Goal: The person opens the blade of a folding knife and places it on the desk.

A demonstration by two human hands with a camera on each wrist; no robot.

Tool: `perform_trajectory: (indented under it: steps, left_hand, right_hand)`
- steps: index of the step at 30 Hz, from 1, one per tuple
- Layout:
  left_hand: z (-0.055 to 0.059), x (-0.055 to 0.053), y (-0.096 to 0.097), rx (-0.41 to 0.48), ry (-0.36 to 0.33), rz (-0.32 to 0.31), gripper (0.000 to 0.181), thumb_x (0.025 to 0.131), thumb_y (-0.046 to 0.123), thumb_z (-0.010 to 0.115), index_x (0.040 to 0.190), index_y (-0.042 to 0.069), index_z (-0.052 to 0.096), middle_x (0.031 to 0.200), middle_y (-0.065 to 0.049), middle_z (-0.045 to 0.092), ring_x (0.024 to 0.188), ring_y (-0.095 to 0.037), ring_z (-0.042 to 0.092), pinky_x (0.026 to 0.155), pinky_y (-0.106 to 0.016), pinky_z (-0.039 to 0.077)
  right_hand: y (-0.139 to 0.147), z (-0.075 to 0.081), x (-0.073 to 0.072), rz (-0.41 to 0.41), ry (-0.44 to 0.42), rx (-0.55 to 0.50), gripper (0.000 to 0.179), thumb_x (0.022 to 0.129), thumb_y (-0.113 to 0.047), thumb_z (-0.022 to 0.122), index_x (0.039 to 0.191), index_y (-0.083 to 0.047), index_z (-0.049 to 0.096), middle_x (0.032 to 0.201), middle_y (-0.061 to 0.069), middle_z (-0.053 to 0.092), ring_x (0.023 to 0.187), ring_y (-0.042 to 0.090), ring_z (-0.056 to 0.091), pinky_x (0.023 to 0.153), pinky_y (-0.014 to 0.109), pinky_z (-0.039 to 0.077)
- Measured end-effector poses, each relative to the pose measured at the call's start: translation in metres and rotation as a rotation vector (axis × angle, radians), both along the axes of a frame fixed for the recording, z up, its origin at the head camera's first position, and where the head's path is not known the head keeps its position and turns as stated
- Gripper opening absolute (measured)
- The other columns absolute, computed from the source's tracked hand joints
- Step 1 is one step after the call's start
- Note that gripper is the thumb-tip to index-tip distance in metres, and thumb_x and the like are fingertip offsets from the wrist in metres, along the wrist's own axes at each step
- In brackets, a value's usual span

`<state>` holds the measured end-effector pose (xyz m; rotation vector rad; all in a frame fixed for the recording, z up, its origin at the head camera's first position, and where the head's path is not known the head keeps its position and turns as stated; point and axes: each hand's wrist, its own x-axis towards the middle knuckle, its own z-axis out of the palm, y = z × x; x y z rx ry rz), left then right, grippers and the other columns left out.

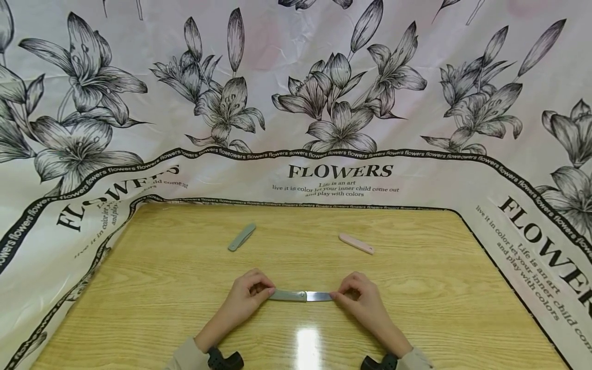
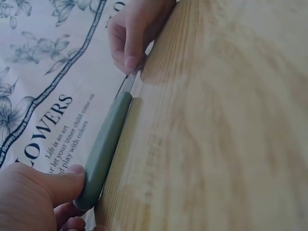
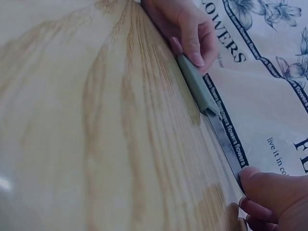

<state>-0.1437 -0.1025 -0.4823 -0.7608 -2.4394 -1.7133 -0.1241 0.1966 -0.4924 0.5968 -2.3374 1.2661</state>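
Observation:
An unfolded folding knife (image 1: 289, 296) with a green handle and a bare metal blade lies level between my two hands, close above or on the table. With thumb and fingers my left hand (image 1: 250, 293) pinches the handle's end. The right hand (image 1: 363, 298) pinches the blade near its tip, so the tip is hidden. In the left wrist view the green handle (image 2: 107, 149) runs up from my thumb toward the other hand. From the right wrist, the blade (image 3: 226, 139) shows between the handle and my right thumb.
Farther back on the wood-grain table (image 1: 185, 267) lie a folded green knife (image 1: 242, 237) at left and a folded pink knife (image 1: 356, 243) at right. A white flower-printed cloth (image 1: 342, 174) rises behind the table and along both sides.

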Motion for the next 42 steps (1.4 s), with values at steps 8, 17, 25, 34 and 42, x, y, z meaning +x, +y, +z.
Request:
perform_trajectory:
  steps: [8,17,25,34,42]
  left_hand:
    - [-0.029,-0.013,-0.001,-0.031,0.019,0.037,0.007,0.086,0.001,0.075,0.087,0.008,0.073,0.086,-0.003,0.062,0.067,-0.011,0.050,0.055,-0.019,0.042]
    - [-0.033,-0.015,-0.002,-0.017,0.039,0.025,0.007,0.087,0.010,0.077,0.086,0.016,0.073,0.086,0.004,0.060,0.067,-0.008,0.051,0.056,-0.020,0.044]
    - [-0.018,-0.007,0.002,-0.031,0.045,0.028,0.006,0.087,-0.003,0.073,0.087,0.003,0.073,0.086,-0.009,0.062,0.065,-0.017,0.050,0.055,-0.020,0.041]
    - [0.007,0.003,0.003,-0.005,0.024,0.020,0.005,0.090,-0.005,0.068,0.091,-0.001,0.071,0.087,-0.011,0.062,0.065,-0.018,0.052,0.056,-0.021,0.042]
    - [0.005,0.000,0.004,0.046,0.160,0.114,0.006,0.089,-0.008,0.067,0.089,-0.003,0.070,0.079,-0.010,0.063,0.059,-0.014,0.052,0.049,-0.024,0.045]
  right_hand:
    - [0.010,-0.019,-0.009,-0.043,-0.007,0.023,0.026,0.071,-0.007,0.089,0.073,-0.022,0.068,0.082,-0.003,0.064,0.076,0.015,0.053,0.062,0.024,0.042]
    - [0.013,-0.022,-0.010,-0.044,-0.026,0.017,0.024,0.073,-0.010,0.089,0.078,-0.024,0.069,0.086,-0.006,0.063,0.078,0.013,0.052,0.063,0.025,0.042]
    - [0.012,-0.019,-0.010,-0.059,-0.030,0.048,0.025,0.071,-0.008,0.089,0.077,-0.022,0.069,0.087,-0.005,0.062,0.076,0.014,0.048,0.062,0.024,0.041]
    - [0.012,-0.017,-0.009,-0.053,-0.029,0.040,0.022,0.076,-0.007,0.086,0.078,-0.021,0.069,0.086,-0.004,0.062,0.075,0.014,0.049,0.062,0.025,0.041]
    - [-0.002,0.016,0.001,-0.020,0.088,-0.015,0.015,0.079,0.009,0.077,0.080,-0.003,0.069,0.080,0.007,0.063,0.067,0.024,0.052,0.055,0.031,0.046]
